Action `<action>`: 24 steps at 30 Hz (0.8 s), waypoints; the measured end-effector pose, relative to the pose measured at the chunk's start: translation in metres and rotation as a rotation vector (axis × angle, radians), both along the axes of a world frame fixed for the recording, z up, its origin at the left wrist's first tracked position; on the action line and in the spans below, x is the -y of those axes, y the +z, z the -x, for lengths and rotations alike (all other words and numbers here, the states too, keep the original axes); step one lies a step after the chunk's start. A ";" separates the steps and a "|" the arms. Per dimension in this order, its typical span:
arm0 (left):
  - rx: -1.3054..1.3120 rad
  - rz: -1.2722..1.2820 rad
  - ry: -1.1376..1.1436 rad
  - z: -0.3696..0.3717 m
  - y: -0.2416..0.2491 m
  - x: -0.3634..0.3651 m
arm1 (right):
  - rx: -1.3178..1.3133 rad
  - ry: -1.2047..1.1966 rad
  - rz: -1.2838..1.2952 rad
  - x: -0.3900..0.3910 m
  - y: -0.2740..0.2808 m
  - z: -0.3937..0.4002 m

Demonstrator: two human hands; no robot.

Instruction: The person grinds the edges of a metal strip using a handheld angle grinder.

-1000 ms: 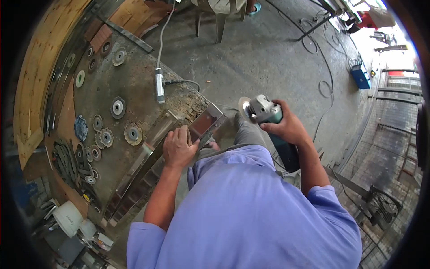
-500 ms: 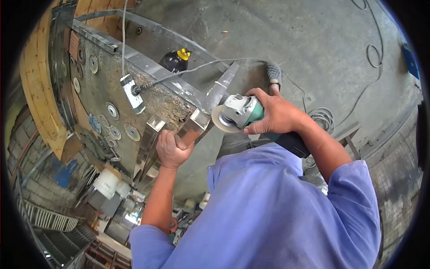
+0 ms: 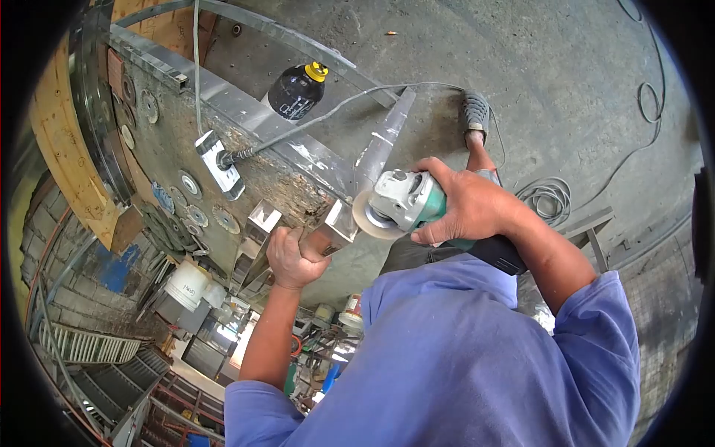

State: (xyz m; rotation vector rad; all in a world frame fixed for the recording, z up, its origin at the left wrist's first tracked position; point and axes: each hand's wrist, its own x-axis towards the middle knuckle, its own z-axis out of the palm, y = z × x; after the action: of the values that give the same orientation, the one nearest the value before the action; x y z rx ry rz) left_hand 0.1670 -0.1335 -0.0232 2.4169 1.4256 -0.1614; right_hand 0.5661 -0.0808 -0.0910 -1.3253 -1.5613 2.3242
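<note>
My right hand [image 3: 477,205] is wrapped round the body of a green and grey angle grinder [image 3: 406,200]. The grinder's pale round disc [image 3: 370,217] is right at the open end of a shiny square metal tube [image 3: 333,232]. My left hand [image 3: 294,257] grips that tube just behind its end, fingers closed over it. Beside it, to the left, lies a second square metal tube [image 3: 262,217], its open end pointing the same way. Both tubes are at the edge of a worn workbench [image 3: 257,153].
On the bench lie a power strip [image 3: 221,165] with a plugged-in cord and several grinding discs [image 3: 189,184]. Beyond the bench's far edge stands a black gas cylinder [image 3: 296,91] with a yellow top. Coiled cable [image 3: 547,200] lies on the concrete floor; a metal stand [image 3: 592,225] is at right.
The view has shifted, showing more of my foot and the cylinder. The disc now sits slightly closer to the tube's end. Both hands keep their holds.
</note>
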 end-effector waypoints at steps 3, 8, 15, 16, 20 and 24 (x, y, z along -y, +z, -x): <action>0.002 0.000 0.004 0.000 0.000 0.000 | 0.033 0.060 -0.023 -0.004 0.000 0.000; 0.008 -0.005 -0.006 -0.002 0.000 -0.001 | -0.030 0.013 0.033 -0.016 -0.001 0.006; -0.007 -0.005 -0.005 -0.004 0.002 -0.002 | -0.058 0.033 0.080 -0.017 0.003 0.002; -0.004 -0.009 -0.006 -0.003 0.001 -0.002 | -0.055 0.040 0.082 -0.017 0.002 0.001; 0.001 -0.010 -0.005 -0.004 0.001 -0.002 | -0.088 0.021 0.108 -0.020 -0.005 0.002; -0.004 0.000 -0.004 -0.005 0.002 -0.003 | -0.125 -0.003 0.138 -0.031 -0.006 0.008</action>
State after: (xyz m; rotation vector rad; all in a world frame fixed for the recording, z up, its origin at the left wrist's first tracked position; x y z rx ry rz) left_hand 0.1722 -0.1303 -0.0211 2.4214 1.4223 -0.1673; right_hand 0.5578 -0.0495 -0.0967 -1.1790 -1.3856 2.4989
